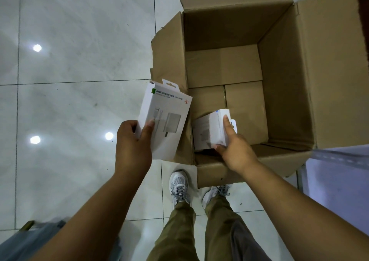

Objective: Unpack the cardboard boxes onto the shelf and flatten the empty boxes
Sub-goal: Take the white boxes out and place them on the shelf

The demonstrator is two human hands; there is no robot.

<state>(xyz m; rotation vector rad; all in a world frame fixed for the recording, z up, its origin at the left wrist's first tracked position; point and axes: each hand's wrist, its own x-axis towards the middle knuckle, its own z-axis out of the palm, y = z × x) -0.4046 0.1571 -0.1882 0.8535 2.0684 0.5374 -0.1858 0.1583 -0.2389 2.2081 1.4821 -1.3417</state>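
Head view showed a large brown corrugated cardboard box standing open on glossy pale marble-patterned floor tiles, flaps splayed, creased and ragged at the edges. The left hand gripped a flat white printed charger carton just outside the box's left flap. The right hand clasped a smaller white carton inside the box, near its front corner.

We note the big brown cardboard box open-topped, flaps splayed, interior mostly bare; near flap and pale shelf edge crowd our right.
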